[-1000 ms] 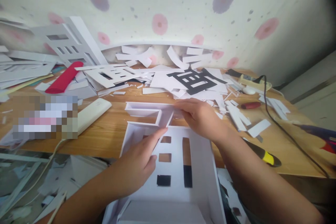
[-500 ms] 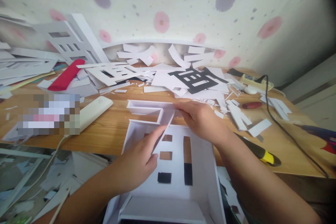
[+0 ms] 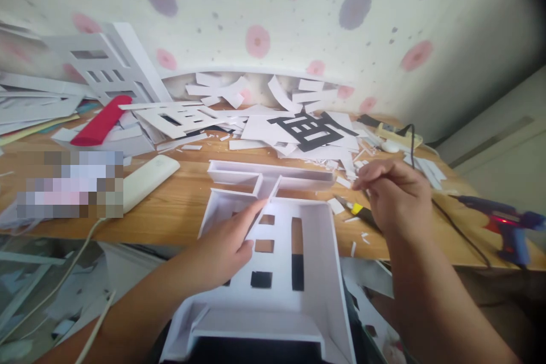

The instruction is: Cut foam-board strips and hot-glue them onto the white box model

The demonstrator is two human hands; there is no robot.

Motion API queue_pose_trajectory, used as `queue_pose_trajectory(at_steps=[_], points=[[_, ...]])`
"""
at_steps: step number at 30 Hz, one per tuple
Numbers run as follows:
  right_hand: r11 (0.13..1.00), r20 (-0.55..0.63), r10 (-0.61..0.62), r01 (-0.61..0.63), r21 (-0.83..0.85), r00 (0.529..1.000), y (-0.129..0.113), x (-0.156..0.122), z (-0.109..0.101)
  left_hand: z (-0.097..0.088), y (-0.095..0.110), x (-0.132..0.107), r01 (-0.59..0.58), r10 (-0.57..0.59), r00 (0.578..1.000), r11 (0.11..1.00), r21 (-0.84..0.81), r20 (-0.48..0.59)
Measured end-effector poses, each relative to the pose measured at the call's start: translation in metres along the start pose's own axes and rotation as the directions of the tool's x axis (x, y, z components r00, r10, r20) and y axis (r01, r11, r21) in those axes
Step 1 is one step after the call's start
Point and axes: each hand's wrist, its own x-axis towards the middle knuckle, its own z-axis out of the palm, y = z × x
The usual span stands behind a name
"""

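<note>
A white foam-board box letter (image 3: 275, 247), with rectangular cut-outs and raised side walls, lies over the table's front edge. My left hand (image 3: 228, 244) is closed around a thin upright white strip (image 3: 269, 198) that stands inside the letter near its narrow neck. My right hand (image 3: 398, 196) hovers apart from the letter, to its right, with fingertips pinched together. Whether something small sits in that pinch is hidden. Below it lies a black and yellow utility knife (image 3: 362, 211), partly covered by the wrist.
A blue glue gun (image 3: 507, 224) with a red light stands at right. White and black scraps (image 3: 298, 131) pile up at the back. A red roll (image 3: 102, 120) and a long white case (image 3: 149, 179) lie at left. A power strip (image 3: 398, 133) is at back right.
My right hand has let go of the letter's top bar and moved right, over the knife. My left hand stays on the strip. The view has turned slightly right, showing the glue gun.
</note>
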Motion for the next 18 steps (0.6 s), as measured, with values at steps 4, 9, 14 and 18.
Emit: queue_pose_trajectory(at_steps=[4,9,14,18], points=[[0.947,0.086,0.266,-0.276,0.163,0.960,0.000,-0.015,-0.023,-0.004,0.000,0.003,0.008,-0.009,0.999,1.000,0.028,0.045],[0.928,-0.015,0.268,-0.263,-0.266,0.963,0.014,-0.031,-0.051,-0.006,-0.002,0.009,0.009,-0.014,0.996,0.998,0.059,0.087],[0.775,0.076,0.231,-0.136,-0.618,0.970,0.029,-0.045,-0.086,-0.009,-0.004,0.013,-0.003,-0.004,0.995,0.998,0.065,0.102],[0.611,0.192,0.326,-0.051,-0.790,0.926,0.035,-0.059,-0.106,-0.012,-0.003,0.015,-0.003,-0.005,0.992,0.998,0.059,0.128]])
